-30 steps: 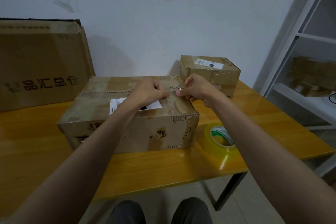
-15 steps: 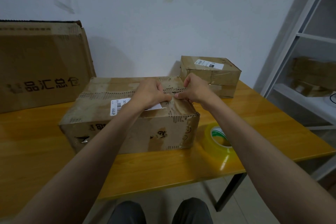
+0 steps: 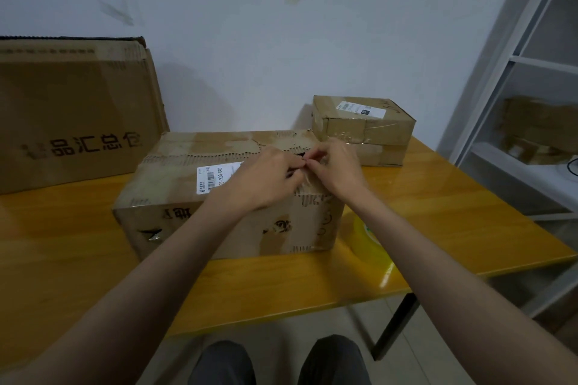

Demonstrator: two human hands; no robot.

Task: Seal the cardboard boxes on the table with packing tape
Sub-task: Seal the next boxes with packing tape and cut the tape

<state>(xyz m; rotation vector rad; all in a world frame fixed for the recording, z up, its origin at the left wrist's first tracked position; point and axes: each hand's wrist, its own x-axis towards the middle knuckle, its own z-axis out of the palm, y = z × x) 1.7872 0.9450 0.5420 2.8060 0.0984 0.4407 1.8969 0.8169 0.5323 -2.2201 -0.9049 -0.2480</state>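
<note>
Looking down from the head view, we see the box in the middle of the desk. Our left hand and right hand meet on top of the box, near its right end. The fingertips of both hands pinch together at one small spot. We think they hold a bit of tape there, but it is too small and clear to be sure. The left grip is curled and the right grip is curled too, both pinching at that spot.

The tape roll lies on the desk just right of the box, partly hidden by our right arm. A small box sits behind, near the wall, and it looks taped. A big box stands at the back left.

We judge that we are working on a strip of tape across the top of the box. To do this well, we should keep the tape flat and tight, so it does not curl and stick to itself. We should line it up over the gap between the flaps. Then we press it down from the middle out to the edge and rub out the bubbles. The top is torn and rough, so we should press hard there to make the tape hold.
</note>
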